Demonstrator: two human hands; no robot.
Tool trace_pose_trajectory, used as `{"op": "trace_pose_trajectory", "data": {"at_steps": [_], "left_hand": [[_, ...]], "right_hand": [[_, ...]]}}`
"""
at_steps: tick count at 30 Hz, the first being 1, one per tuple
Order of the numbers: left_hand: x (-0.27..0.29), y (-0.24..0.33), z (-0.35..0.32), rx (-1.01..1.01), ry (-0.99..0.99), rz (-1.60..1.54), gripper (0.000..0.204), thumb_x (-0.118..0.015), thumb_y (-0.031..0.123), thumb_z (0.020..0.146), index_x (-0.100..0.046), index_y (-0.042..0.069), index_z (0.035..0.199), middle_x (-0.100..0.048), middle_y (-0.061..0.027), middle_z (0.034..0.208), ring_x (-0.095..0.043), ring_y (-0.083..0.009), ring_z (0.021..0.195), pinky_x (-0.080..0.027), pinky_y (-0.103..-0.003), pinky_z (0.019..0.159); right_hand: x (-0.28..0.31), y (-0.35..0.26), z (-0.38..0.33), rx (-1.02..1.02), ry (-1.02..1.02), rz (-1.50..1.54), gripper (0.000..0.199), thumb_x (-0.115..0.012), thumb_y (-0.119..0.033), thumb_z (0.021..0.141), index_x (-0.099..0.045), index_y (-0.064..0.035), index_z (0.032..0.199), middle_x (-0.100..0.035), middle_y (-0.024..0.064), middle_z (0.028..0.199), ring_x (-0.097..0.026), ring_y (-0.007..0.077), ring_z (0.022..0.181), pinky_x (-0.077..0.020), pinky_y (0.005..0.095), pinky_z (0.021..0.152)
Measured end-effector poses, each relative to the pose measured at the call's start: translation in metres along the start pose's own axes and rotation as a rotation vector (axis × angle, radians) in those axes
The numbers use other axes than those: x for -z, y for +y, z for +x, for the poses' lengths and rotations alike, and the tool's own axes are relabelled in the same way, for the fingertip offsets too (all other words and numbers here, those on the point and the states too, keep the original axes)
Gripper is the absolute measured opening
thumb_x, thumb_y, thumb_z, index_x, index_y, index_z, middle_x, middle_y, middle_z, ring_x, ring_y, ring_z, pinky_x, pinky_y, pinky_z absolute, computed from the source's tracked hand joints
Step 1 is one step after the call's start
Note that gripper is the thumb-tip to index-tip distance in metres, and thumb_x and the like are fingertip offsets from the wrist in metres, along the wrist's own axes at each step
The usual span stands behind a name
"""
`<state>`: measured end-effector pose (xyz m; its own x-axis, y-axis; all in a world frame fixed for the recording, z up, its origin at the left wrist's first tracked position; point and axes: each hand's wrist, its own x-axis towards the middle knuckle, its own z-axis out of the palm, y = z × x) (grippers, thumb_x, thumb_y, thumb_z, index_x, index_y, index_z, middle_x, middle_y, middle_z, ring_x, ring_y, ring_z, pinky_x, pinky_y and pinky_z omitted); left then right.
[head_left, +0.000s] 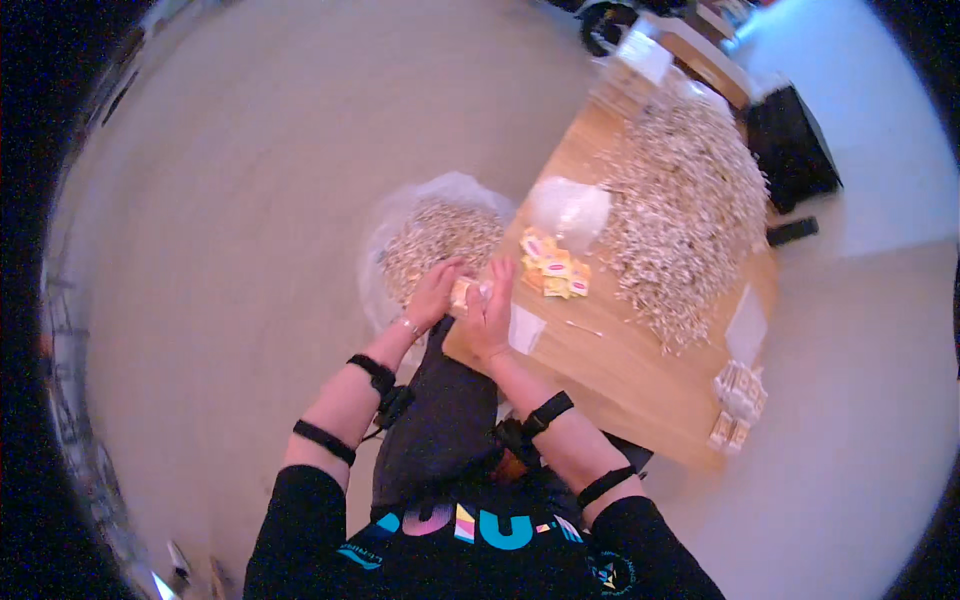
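Note:
Both my hands meet at the table's left edge around a small orange-and-white packet [462,293]. My left hand [433,294] has its fingers curled against the packet's left side. My right hand [490,312] presses on the other side, fingers pointing away from me and partly hiding it. Just below and beyond them, a clear plastic bag [375,265] is filled with loose cotton swabs [440,235]. Several yellow-and-white cards [556,270] lie in a loose stack to the right of my hands. A single cotton swab [585,328] rests on the wood nearby.
A large heap of cotton swabs [690,210] covers much of the wooden table [610,370]. A clear plastic bag [570,210] lies beside it. Several small packets [738,400] sit at the right edge. Cardboard boxes [705,62] and a black bin [792,148] are at the far end.

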<state>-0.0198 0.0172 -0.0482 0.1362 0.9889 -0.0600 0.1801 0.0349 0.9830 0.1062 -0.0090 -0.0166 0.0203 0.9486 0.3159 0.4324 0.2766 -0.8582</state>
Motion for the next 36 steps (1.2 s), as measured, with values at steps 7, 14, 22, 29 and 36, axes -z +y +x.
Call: {"op": "trace_pose_trajectory", "data": {"at_steps": [7,14,22,29,36], "left_hand": [[-0.014,0.032,-0.014,-0.317,0.370,0.840,0.046,-0.053,0.011,0.082,-0.041,0.000,0.126,-0.046,-0.0192,0.126,-0.040,-0.0380,0.120,-0.031,-0.046,0.102],[-0.103,0.057,-0.030,-0.601,-0.165,0.696,0.051,-0.059,0.006,0.074,-0.045,0.002,0.123,-0.044,-0.0182,0.129,-0.036,-0.0357,0.124,-0.030,-0.045,0.104],[-0.171,0.062,-0.031,-0.680,-0.289,0.740,0.045,-0.055,0.007,0.077,-0.049,0.004,0.121,-0.046,-0.0147,0.129,-0.038,-0.0304,0.125,-0.028,-0.041,0.106],[-0.169,0.055,-0.033,-0.730,-0.358,0.761,0.040,-0.054,0.008,0.078,-0.051,0.005,0.118,-0.050,-0.0107,0.127,-0.041,-0.0262,0.123,-0.026,-0.043,0.107],[-0.168,0.057,-0.032,-0.692,-0.354,0.767,0.042,-0.053,0.007,0.078,-0.049,0.005,0.120,-0.049,-0.0114,0.127,-0.040,-0.0262,0.123,-0.026,-0.042,0.108]], "right_hand": [[0.149,0.028,0.086,-0.321,0.137,-1.058,0.049,-0.050,-0.033,0.087,-0.041,-0.0163,0.132,-0.015,0.0241,0.145,-0.009,0.0418,0.135,-0.0103,0.0643,0.102],[0.220,0.088,0.038,-0.112,0.149,-0.984,0.039,-0.058,-0.022,0.081,-0.053,-0.0121,0.118,-0.038,0.0194,0.123,-0.033,0.0369,0.117,-0.0296,0.0500,0.098],[0.233,0.093,-0.029,0.096,0.157,-0.662,0.019,-0.061,-0.009,0.075,-0.058,-0.0078,0.094,-0.050,0.0130,0.102,-0.045,0.0350,0.102,-0.0354,0.0452,0.094],[0.277,0.096,-0.043,-0.057,0.136,-0.977,0.037,-0.057,-0.016,0.078,-0.054,-0.0069,0.114,-0.043,0.0169,0.129,-0.035,0.0379,0.122,-0.0291,0.0462,0.102],[0.266,0.090,-0.042,-0.247,0.330,-1.047,0.042,-0.057,-0.021,0.079,-0.052,-0.0080,0.119,-0.039,0.0178,0.133,-0.031,0.0365,0.125,-0.0249,0.0487,0.104]]}}
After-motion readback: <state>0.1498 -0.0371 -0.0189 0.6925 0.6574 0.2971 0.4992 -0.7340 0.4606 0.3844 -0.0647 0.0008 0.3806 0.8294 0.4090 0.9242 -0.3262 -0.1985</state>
